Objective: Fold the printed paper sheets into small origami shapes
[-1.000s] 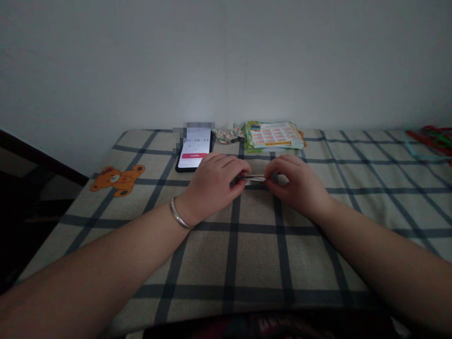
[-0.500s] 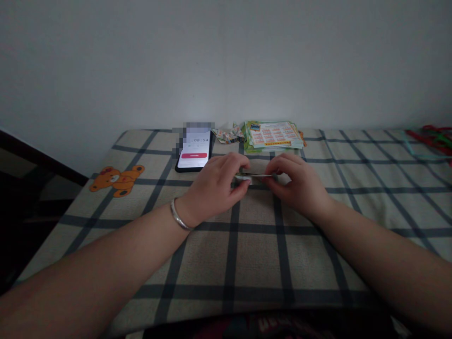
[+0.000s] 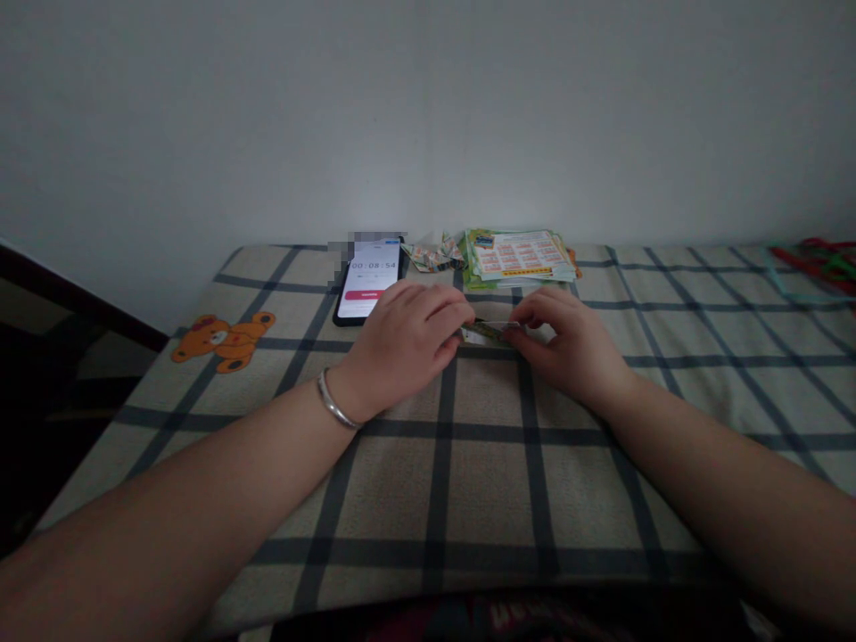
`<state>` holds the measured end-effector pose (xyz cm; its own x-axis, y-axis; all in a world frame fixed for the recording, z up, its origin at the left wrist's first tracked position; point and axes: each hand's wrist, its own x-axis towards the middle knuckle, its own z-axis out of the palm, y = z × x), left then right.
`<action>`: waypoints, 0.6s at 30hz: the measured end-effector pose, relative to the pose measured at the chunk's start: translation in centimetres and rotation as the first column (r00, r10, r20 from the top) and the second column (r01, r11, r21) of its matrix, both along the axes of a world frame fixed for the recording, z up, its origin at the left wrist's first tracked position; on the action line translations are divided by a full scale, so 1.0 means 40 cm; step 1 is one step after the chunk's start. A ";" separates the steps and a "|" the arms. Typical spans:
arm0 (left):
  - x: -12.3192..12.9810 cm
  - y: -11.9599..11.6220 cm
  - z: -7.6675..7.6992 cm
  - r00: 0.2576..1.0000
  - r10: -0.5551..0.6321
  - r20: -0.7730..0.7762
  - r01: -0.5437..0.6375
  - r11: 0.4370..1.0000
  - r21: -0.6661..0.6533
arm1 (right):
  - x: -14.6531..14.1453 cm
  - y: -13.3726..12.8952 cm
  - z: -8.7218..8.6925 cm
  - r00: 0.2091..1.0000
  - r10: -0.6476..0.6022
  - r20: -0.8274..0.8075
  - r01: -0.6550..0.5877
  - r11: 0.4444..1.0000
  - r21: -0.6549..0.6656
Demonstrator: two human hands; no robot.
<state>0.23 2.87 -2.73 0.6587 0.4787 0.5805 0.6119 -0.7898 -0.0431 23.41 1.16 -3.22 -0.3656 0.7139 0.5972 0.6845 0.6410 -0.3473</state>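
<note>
Between my two hands is a small folded piece of printed paper (image 3: 489,332), green and white, low over the checked tablecloth. My left hand (image 3: 415,332) grips its left end, with the fingers bent over it so that much of the paper is hidden. A silver bangle (image 3: 333,401) circles that wrist. On the other side, my right hand (image 3: 568,343) pinches the right end between thumb and fingertips. Behind the hands lies a stack of printed sheets (image 3: 518,254), and left of the stack is a crumpled-looking folded paper piece (image 3: 434,256).
A phone (image 3: 366,278) showing a running timer lies behind my left hand. The checked tablecloth (image 3: 481,499) carries a flat orange bear figure (image 3: 224,341) at left. Red and green items (image 3: 826,263) are at the far right edge. A wall (image 3: 428,116) stands behind.
My left hand has turned over the paper, its fingers now covering the left end. The paper has tilted and shows more of its green printed face. My right hand has shifted slightly.
</note>
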 end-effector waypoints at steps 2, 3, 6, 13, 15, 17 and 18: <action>-0.002 0.002 0.003 1.000 0.020 -0.002 -0.020 1.000 -0.008 | 0.001 0.000 0.000 1.000 -0.009 0.001 0.009 1.000 -0.016; -0.003 0.002 0.005 1.000 0.031 0.005 -0.031 0.999 -0.024 | 0.001 0.000 0.000 1.000 -0.011 0.005 0.011 1.000 -0.020; -0.005 0.004 0.008 0.999 0.046 -0.004 -0.046 0.998 -0.046 | 0.002 -0.001 0.000 1.000 -0.009 0.020 0.009 1.000 -0.018; -0.002 -0.003 0.004 0.997 0.023 -0.076 -0.024 1.000 -0.011 | -0.003 -0.004 -0.002 0.999 0.010 -0.046 -0.017 0.989 -0.147; -0.001 -0.005 0.001 0.999 0.029 -0.046 -0.031 0.998 -0.047 | -0.005 -0.002 -0.002 0.997 0.031 -0.063 -0.039 0.991 -0.129; -0.001 -0.005 0.000 0.999 0.033 -0.023 -0.035 0.997 -0.074 | -0.005 0.000 -0.001 0.996 0.070 -0.063 -0.075 0.994 -0.082; 0.000 -0.006 0.000 0.999 0.035 -0.022 -0.037 0.995 -0.088 | -0.005 0.000 -0.001 0.994 0.096 -0.057 -0.099 0.993 -0.060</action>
<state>0.22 2.64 -2.74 0.6514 0.5511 0.5216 0.6395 -0.7687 0.0135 23.21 1.17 -3.25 -0.4040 0.7128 0.5733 0.5989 0.6798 -0.4233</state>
